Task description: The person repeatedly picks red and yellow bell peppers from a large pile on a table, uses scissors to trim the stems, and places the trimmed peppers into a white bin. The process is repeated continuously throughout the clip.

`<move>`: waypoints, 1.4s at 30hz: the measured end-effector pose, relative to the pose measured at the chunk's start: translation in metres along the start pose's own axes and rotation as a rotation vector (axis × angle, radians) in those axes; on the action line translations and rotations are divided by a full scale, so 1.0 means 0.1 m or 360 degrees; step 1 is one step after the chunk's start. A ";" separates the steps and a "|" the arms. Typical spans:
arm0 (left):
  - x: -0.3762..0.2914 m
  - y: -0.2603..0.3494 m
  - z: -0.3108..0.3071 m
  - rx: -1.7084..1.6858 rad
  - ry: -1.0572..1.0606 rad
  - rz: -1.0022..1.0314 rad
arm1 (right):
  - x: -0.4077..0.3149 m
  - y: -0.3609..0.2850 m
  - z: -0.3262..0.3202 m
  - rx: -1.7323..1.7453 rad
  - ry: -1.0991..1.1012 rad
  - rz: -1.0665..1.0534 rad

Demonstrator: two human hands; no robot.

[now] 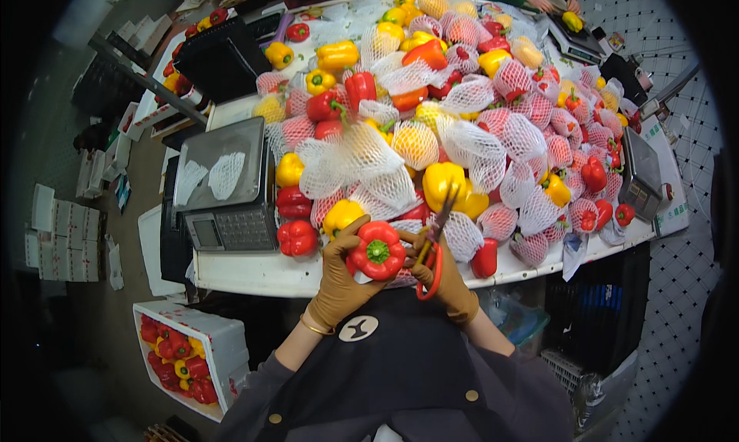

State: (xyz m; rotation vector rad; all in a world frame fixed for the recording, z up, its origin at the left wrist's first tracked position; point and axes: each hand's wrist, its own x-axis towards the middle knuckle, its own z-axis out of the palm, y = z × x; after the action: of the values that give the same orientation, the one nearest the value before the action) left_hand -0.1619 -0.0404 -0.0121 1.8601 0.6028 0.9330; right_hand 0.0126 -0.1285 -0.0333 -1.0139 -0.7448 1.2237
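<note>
My left hand [344,277], in a brown glove, grips a red bell pepper [378,250] with its green stem end facing up. Just to its right, my gloved right hand [447,280] holds scissors [432,269] with red-orange handles, blades pointing away from me. The fingers of my right hand are close to the pepper's right side; whether they touch it I cannot tell. Beyond my hands lies a heap of red and yellow peppers, many in white foam net sleeves [352,159]. A yellow pepper [443,185] sits behind the scissor blades.
A digital scale [222,182] with two foam nets on its pan stands at the left of the white table [254,274]. Another scale [642,171] is at the right. A foam box [231,338] of peppers is below left. Two people's hands [537,2] appear across the table.
</note>
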 end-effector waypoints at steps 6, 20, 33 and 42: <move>0.01 0.11 -0.03 0.0510 -0.0135 0.0163 | 0.02 0.03 0.22 -0.0308 -0.0055 0.0101; -0.17 0.09 0.02 -0.1074 -0.0200 -0.0852 | 0.03 0.06 0.07 -0.0167 -0.0320 -0.0283; -0.28 0.15 -0.03 -0.0521 -0.0234 -0.0319 | -0.12 -0.06 0.14 -0.0065 -0.0397 -0.0147; -0.20 0.13 -0.08 -0.0239 -0.0385 0.0060 | -0.24 0.12 0.08 0.0080 -0.0250 -0.0042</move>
State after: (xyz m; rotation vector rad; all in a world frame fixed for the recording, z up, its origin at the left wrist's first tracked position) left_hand -0.1802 -0.0562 -0.0052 1.8194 0.3419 0.7415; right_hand -0.0041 -0.1495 -0.0400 -0.8717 -0.8425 1.3034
